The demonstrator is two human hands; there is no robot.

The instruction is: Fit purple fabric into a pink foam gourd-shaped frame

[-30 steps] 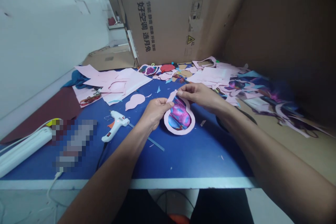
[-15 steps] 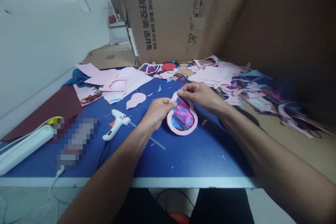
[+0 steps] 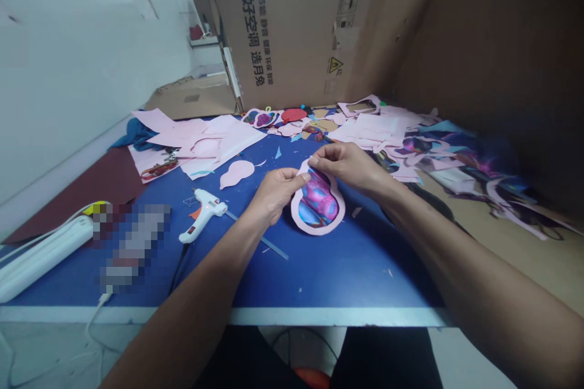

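Observation:
Between both hands is a gourd-shaped cutout (image 3: 318, 203) with a pale pink border and a shiny purple and blue middle. My left hand (image 3: 279, 193) pinches its left edge, thumb lying on the front. At the narrow top, my right hand (image 3: 343, 164) grips the border between thumb and fingers. The wide end hangs toward me above the blue table (image 3: 328, 279). A plain pink gourd-shaped piece (image 3: 237, 174) lies left of my left hand. Nearer to me rests a white hot glue gun (image 3: 204, 214) with a clear glue stick (image 3: 269, 243) coming from its back.
A white power strip (image 3: 50, 258) and a blurred-out object (image 3: 137, 243) lie at left. Pink sheets (image 3: 205, 146) and scissors (image 3: 162, 167) are behind them. Paper and fabric scraps (image 3: 383, 127) pile up at back right. A large cardboard box (image 3: 296, 24) stands along the back.
Almost nothing differs. Both hands keep the same hold on the cutout, whose shiny middle catches the light slightly differently, and the view has shifted a little.

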